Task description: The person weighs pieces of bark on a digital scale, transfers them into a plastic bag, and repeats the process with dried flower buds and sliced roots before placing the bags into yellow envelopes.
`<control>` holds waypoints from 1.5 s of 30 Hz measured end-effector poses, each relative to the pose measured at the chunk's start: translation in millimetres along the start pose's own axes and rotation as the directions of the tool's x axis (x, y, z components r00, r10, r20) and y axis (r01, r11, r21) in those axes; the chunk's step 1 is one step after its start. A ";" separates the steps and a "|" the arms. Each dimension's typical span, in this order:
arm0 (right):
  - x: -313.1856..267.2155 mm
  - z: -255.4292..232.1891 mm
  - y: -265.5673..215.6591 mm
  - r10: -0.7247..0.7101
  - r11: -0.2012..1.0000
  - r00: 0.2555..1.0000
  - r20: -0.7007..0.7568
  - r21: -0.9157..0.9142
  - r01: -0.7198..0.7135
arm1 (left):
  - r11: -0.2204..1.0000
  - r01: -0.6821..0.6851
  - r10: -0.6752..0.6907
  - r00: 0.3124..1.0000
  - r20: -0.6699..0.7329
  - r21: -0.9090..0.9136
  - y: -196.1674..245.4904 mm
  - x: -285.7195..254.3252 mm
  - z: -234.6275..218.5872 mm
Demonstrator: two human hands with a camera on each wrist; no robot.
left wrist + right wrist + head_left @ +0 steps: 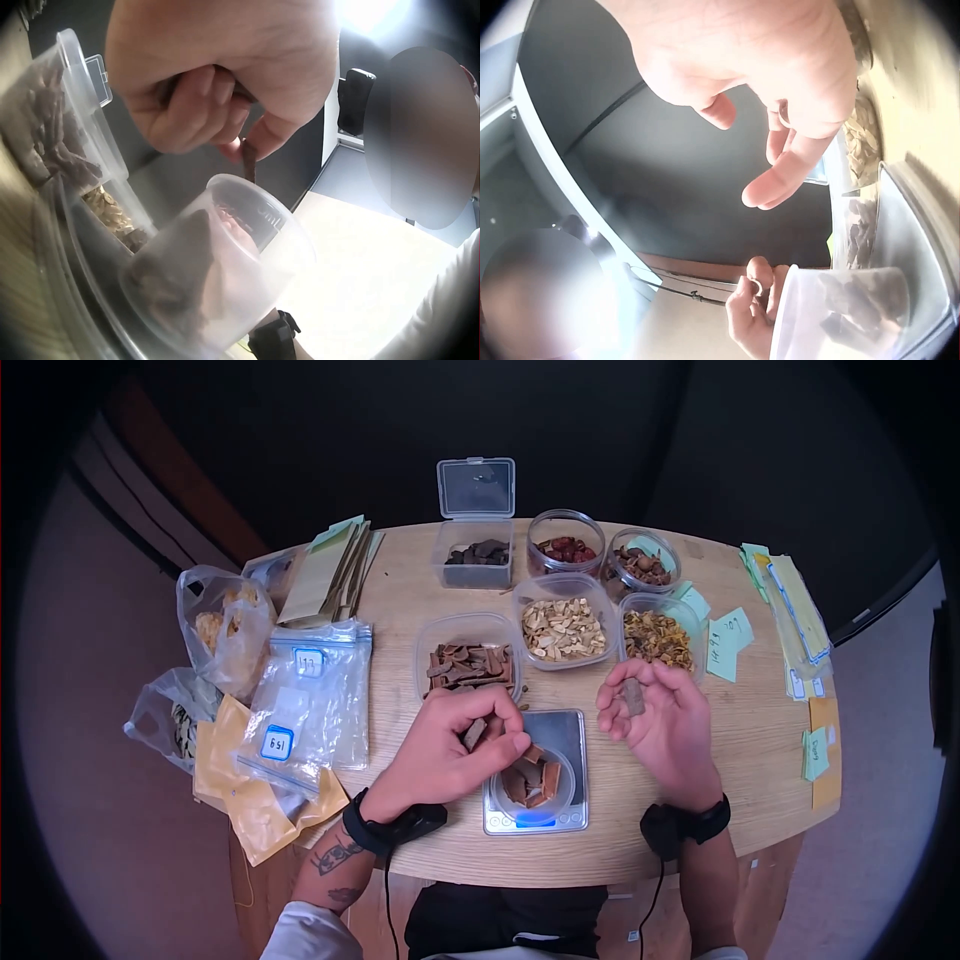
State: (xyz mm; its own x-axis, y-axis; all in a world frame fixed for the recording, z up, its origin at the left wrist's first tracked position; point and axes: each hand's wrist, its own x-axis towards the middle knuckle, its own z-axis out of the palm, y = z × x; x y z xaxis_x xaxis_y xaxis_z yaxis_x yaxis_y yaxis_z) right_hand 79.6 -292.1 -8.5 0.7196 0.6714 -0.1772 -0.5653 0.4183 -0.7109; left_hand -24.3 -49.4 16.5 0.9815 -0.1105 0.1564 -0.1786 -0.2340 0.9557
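My left hand point(445, 745) pinches a brown bark piece point(250, 161) between thumb and finger, above the mouth of a clear measuring cup point(217, 270). Another dark piece of bark point(475, 733) shows inside its curled fingers. Several curved bark pieces point(550, 778) lie in the cup, which stands on a small digital scale point(576, 735) with a lit display. To the right, my right hand point(668, 725) is turned palm up. Its bent fingers hold a short greyish-brown bark piece point(633, 697), while the thumb stands apart.
A tub of bark pieces point(470, 665) is behind the left hand. Tubs of pale slices point(563, 628) and yellowish dried flowers point(655, 638) stand behind the scale. Farther back are a lidded box point(476, 565) and round jars point(566, 550). Zip bags point(310, 700) and envelopes lie left; paper notes point(730, 643) lie right.
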 end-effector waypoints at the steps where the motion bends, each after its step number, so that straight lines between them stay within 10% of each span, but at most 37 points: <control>1: 0.4 0.0 1.1 0.004 1.000 1.000 0.011 -0.011 -0.003 | 1.000 -0.007 0.007 1.000 0.003 0.005 -0.2 0.5 -0.7; 29: -3.7 9.5 3.0 0.064 0.979 0.998 -0.028 -0.194 -0.068 | 0.995 -0.080 0.078 0.996 -0.039 -0.057 -7.2 0.4 1.1; 45: -3.7 9.6 3.3 0.076 0.975 0.997 -0.010 -0.208 -0.076 | 0.831 0.273 -0.357 0.930 -0.089 -0.486 -4.7 2.5 -2.2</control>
State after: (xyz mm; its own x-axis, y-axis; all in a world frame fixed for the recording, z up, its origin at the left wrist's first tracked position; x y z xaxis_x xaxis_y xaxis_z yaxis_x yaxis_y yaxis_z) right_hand 71.2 -287.3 -3.7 0.6789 0.6948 -0.2374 -0.5223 0.2297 -0.8213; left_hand -20.9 -46.4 13.0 0.9825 0.0670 -0.1739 0.1528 0.2445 0.9575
